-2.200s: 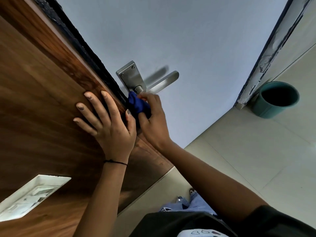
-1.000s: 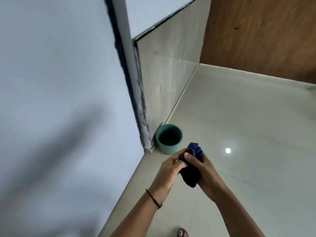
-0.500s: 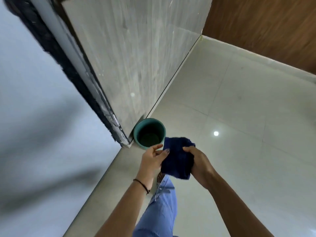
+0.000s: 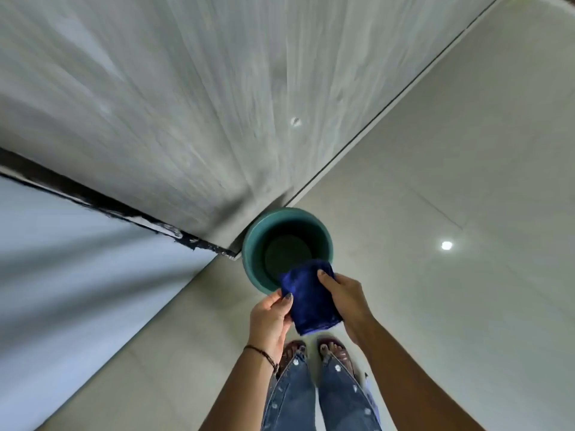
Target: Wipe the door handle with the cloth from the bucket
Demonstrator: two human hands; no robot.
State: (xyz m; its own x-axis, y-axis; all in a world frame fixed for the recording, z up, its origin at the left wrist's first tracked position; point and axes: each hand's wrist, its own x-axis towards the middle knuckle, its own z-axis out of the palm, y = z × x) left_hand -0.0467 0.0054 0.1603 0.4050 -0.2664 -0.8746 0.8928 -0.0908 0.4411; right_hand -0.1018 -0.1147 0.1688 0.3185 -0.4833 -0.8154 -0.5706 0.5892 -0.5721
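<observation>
A folded dark blue cloth (image 4: pixel 308 298) hangs over the near rim of the teal bucket (image 4: pixel 253 253), which stands on the floor against the wall corner. My left hand (image 4: pixel 270 318) pinches the cloth's left edge. My right hand (image 4: pixel 343 295) grips its right edge from above. The bucket's inside looks dark, with nothing visible in it. The door handle is out of view.
A grey tiled wall (image 4: pixel 186 104) rises behind the bucket, with a dark door-frame strip (image 4: pixel 102 203) to its left and a pale blue door face (image 4: pixel 77 259) beyond. Pale floor tiles (image 4: pixel 451 181) stretch right. My sandalled feet (image 4: pixel 314 353) stand just short of the bucket.
I left the door handle, turned and walked to the bucket. The cloth went from bunched to folded flat between both hands, and it now sits over the bucket's rim.
</observation>
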